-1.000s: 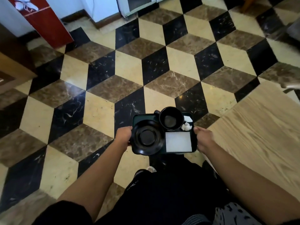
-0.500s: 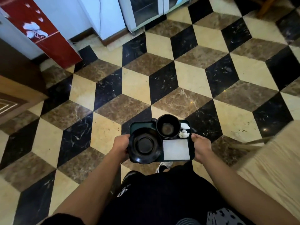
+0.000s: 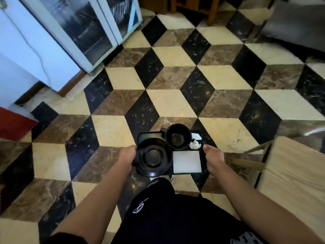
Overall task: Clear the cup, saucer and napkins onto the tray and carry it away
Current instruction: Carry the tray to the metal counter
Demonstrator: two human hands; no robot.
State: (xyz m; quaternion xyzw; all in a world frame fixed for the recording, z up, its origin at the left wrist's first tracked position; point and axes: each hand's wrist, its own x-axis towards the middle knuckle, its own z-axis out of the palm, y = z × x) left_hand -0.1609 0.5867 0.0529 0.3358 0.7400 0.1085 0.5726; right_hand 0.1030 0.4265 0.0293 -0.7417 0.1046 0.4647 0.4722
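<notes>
A small dark green tray (image 3: 147, 135) is held level over the floor in front of me. My left hand (image 3: 127, 154) grips its left edge and my right hand (image 3: 212, 154) grips its right edge. On the tray lie a black saucer (image 3: 153, 157) at the near left, a black cup (image 3: 178, 136) at the far middle, a flat white napkin (image 3: 186, 161) at the near right and a crumpled white napkin (image 3: 194, 144) beside the cup.
A light wooden table (image 3: 295, 175) stands at the right. White cabinets and a glass-fronted fridge (image 3: 88, 30) line the far left, with a red panel (image 3: 12, 124) at the left edge. Chair legs (image 3: 213, 9) and a grey seat (image 3: 295, 20) are at the far right.
I have walked forward with the tray; the table has slid back to the right edge and the fridge and cabinets have come closer. Both hands keep their grip.
</notes>
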